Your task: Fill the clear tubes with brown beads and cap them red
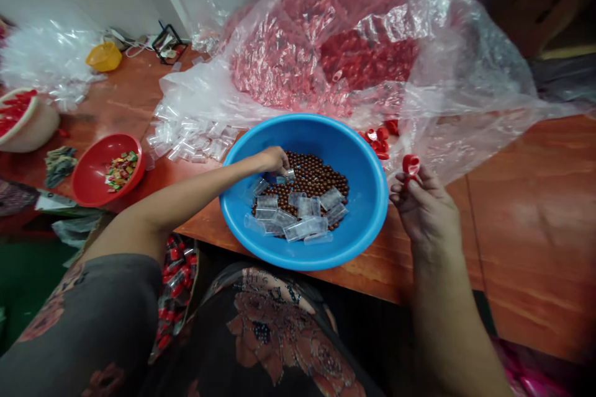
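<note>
A left hand (275, 161), fingers nearly closed, grips a clear plastic tube (288, 175) inside a blue basin (379, 198) of brown balls (311, 173) and more clear tubes (305, 228). Just right of the basin, a right hand (428, 201), fingers curled, pinches a red cap (411, 165). Beyond the basin lies a plastic bag (326, 43) of red pieces; left of it sits a red bowl (81, 183) of small wrapped items.

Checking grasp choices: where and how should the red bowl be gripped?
Probably at the near-left rim of the red bowl, coming from the person's side, thumb inside and fingers outside. The wall flares up to an open lip, and the small colourful pieces lie toward the right, leaving that stretch bare.
</note>
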Tool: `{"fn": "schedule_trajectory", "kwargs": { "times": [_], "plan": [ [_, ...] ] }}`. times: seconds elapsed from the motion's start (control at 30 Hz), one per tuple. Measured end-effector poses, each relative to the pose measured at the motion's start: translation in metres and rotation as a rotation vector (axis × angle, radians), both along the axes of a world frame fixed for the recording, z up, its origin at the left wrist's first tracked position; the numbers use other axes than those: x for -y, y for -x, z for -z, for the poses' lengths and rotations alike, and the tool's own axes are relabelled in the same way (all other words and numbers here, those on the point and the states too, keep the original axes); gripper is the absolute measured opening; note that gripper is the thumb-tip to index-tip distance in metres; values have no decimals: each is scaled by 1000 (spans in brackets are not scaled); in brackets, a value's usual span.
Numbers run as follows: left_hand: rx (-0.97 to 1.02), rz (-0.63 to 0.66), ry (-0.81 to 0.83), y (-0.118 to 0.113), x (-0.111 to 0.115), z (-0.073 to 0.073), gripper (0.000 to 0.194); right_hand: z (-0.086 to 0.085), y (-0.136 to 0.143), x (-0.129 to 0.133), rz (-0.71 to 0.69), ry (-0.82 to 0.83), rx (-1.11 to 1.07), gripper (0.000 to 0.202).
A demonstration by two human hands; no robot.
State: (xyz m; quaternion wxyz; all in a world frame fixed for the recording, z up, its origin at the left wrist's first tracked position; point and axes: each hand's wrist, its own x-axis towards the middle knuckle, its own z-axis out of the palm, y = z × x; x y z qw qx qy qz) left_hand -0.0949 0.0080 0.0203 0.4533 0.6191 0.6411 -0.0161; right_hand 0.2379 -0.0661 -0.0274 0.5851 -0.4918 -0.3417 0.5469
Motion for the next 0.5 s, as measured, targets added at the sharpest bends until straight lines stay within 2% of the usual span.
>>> {"fn": "schedule_trajectory", "kwargs": {
  "times": [0.13, 0.27, 0.5],
  "plan": [
    [105, -18, 4, -27, -3, 8, 14, -11, -1, 26, -46, -12, -24, 40],
    [204, -40, 13, -49, -4, 16, 13, -20, 3, 47, -1, -24, 16, 35],
    [404, -114, 132, -58, 2, 15, 19, -38, 26, 64, 120, -47, -31, 38]
  ]
}}
